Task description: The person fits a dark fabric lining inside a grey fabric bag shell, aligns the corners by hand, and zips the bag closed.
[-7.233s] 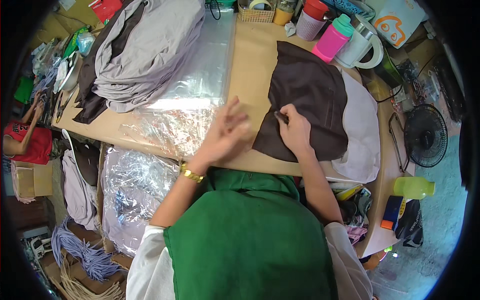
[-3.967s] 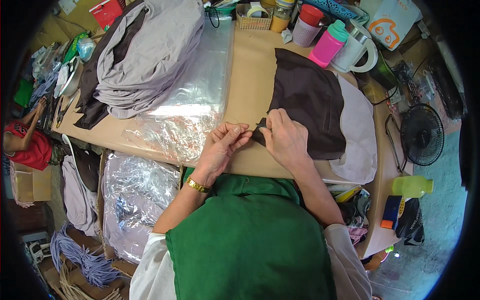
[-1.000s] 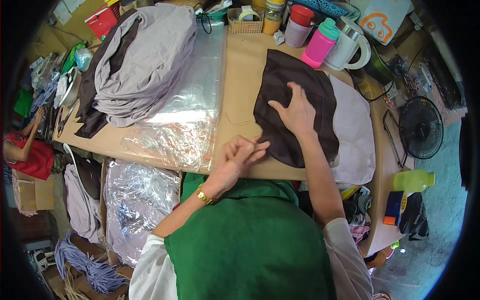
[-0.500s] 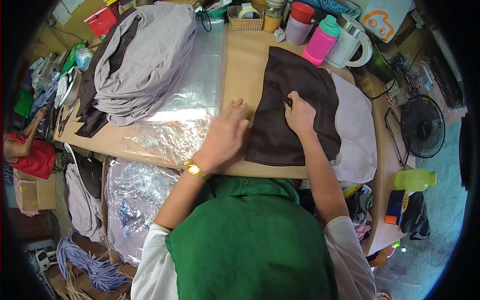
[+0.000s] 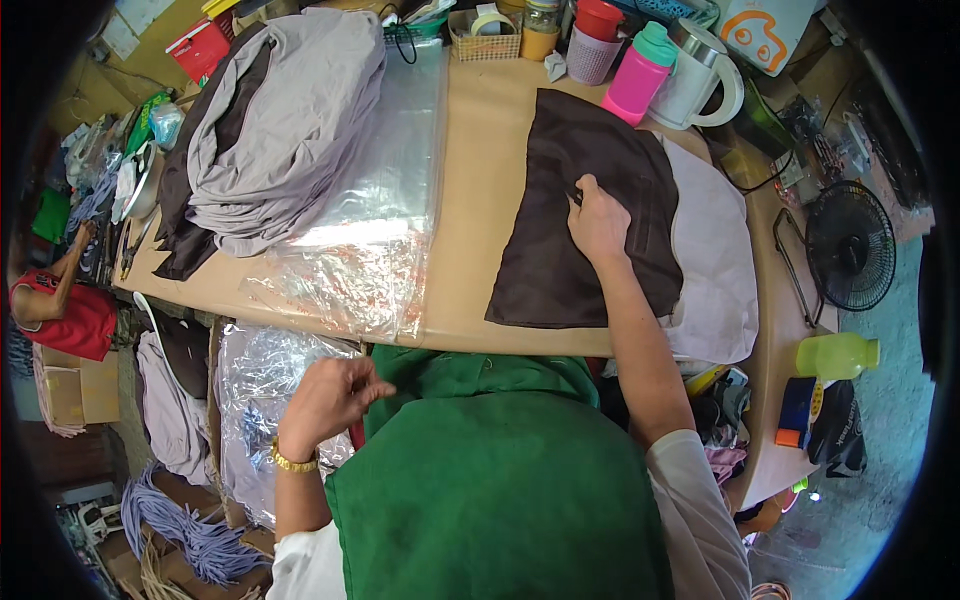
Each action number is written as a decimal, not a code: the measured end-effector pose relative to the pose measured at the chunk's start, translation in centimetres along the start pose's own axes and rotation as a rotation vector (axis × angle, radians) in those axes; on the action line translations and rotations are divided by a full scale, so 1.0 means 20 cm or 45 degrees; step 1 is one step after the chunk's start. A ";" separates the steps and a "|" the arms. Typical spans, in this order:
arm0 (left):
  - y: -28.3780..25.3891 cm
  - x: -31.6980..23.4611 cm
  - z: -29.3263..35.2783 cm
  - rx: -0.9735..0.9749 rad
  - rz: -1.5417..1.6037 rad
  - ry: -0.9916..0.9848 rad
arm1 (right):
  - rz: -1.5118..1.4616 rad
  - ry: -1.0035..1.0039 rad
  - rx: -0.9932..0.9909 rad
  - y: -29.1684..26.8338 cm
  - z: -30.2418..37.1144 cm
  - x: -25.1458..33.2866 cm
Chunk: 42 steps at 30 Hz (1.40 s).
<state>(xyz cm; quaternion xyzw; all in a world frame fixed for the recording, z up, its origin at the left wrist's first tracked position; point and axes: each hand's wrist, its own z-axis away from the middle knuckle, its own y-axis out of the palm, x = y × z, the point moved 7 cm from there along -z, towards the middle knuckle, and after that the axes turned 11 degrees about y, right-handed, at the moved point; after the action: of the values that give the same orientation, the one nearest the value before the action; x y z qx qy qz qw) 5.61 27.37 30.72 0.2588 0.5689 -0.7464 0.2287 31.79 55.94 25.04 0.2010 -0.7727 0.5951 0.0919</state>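
Right hand [image 5: 600, 222]: grip closed on dark object [image 5: 577, 197]; left hand [image 5: 332, 397] half-curled.

Left forearm [image 5: 303, 500]: directed forward, close to the torso. Left hand [image 5: 335, 398]: angled inward to the right, fingers curled, back of hand partly visible. Right forearm [image 5: 643, 345]: extended forward, inclined slightly left. Right hand [image 5: 600, 222]: farther forward than the left, fingers folded.

A passable tabletop strip [image 5: 470, 200] separates plastic sheets [image 5: 400, 160] from dark cloth [image 5: 555, 245], basket [image 5: 486, 46] blocking its far end.
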 end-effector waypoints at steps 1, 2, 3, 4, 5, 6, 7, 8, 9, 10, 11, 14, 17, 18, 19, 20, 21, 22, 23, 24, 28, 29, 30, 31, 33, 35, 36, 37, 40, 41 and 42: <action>-0.02 -0.04 -0.05 -0.117 -0.009 0.058 | -0.009 0.008 -0.007 -0.01 0.00 -0.01; -0.01 -0.07 -0.09 -0.239 -0.011 0.125 | -0.010 0.013 -0.021 -0.02 0.00 -0.01; 0.00 -0.10 -0.14 -0.356 -0.010 0.197 | -0.015 0.027 -0.008 -0.03 0.00 -0.01; 0.03 -0.13 -0.19 -0.327 -0.024 0.190 | -0.018 0.045 0.008 -0.02 0.00 0.00; 0.07 -0.17 -0.25 -0.365 0.163 0.234 | -0.016 0.059 0.023 -0.03 0.01 0.01; 0.12 -0.21 -0.32 -0.397 0.351 0.276 | 0.010 0.090 0.087 -0.01 0.03 0.03; 0.14 -0.24 -0.35 -0.438 0.533 0.304 | 0.023 0.106 0.156 -0.01 0.07 0.07; 0.16 -0.24 -0.39 -0.414 0.556 0.304 | -0.042 0.008 0.352 0.01 0.13 0.14; 0.17 -0.23 -0.43 -0.392 0.579 0.302 | -0.108 -0.093 0.549 -0.01 0.19 0.20; 0.17 -0.20 -0.46 -0.383 0.597 0.294 | -0.466 0.008 1.151 -0.04 0.26 0.28; 0.16 -0.17 -0.51 -0.401 0.684 0.326 | -0.459 0.157 1.300 -0.14 0.28 0.32; 0.10 -0.10 -0.75 -0.453 0.966 0.359 | -0.715 -0.079 0.483 -0.30 -0.05 0.24; -0.04 0.04 -1.07 -0.823 0.868 0.328 | -0.699 -0.041 0.254 -0.29 -0.37 0.32; -0.09 0.01 -1.18 -0.867 0.588 0.265 | -0.774 -0.024 0.247 -0.21 -0.47 0.32; -0.12 0.00 -1.25 -0.909 0.308 0.189 | -0.852 -0.012 0.250 -0.11 -0.53 0.33; -0.13 0.01 -1.31 -0.905 0.215 0.188 | -0.953 0.022 0.308 -0.01 -0.55 0.36; -0.12 0.01 -1.37 -0.894 0.127 0.187 | -1.048 0.062 0.367 0.10 -0.56 0.37; -0.12 0.02 -1.41 -0.880 0.037 0.182 | -1.144 0.105 0.431 0.17 -0.58 0.41; -0.14 0.04 -1.41 -0.874 0.194 0.214 | -1.173 0.207 0.578 0.23 -0.52 0.47; -0.16 0.05 -1.39 -0.868 0.350 0.250 | -1.177 0.190 0.708 0.26 -0.45 0.53; -0.33 -0.07 -1.12 -1.311 0.589 0.598 | -1.185 -0.020 0.965 0.10 -0.25 0.56; -0.41 -0.01 -1.03 -1.469 0.660 0.608 | -1.245 0.038 0.911 0.04 -0.26 0.50; -0.48 0.09 -0.95 -1.623 0.741 0.620 | -1.297 0.098 0.852 -0.03 -0.26 0.44; -0.55 0.21 -0.87 -1.710 0.861 0.578 | -1.316 0.092 0.838 -0.09 -0.25 0.44; -0.60 0.27 -0.81 -1.711 1.023 0.492 | -1.356 0.104 0.804 -0.17 -0.22 0.40; -0.51 0.05 -0.84 -1.548 1.053 0.477 | -1.361 0.021 0.718 -0.23 -0.20 0.38; -0.44 -0.06 -0.87 -1.467 1.047 0.501 | -1.361 -0.015 0.679 -0.25 -0.18 0.38; -0.39 -0.13 -0.90 -1.312 1.021 0.570 | -1.408 -0.061 0.676 -0.27 -0.15 0.42; -0.26 -0.29 -0.95 -0.930 0.931 0.673 | -1.368 -0.111 0.719 -0.37 -0.07 0.55; -0.24 -0.34 -0.94 -0.945 0.863 0.676 | -1.237 -0.074 0.758 -0.39 -0.05 0.57; -0.27 -0.38 -0.88 -1.187 0.721 0.799 | -1.106 -0.038 0.795 -0.39 -0.04 0.57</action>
<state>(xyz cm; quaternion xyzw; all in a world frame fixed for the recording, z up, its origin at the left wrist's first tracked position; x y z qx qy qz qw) 10.24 46.08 35.80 0.4792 0.7838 -0.2190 0.3287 24.75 52.78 36.54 0.5286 -0.4056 0.7009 0.2546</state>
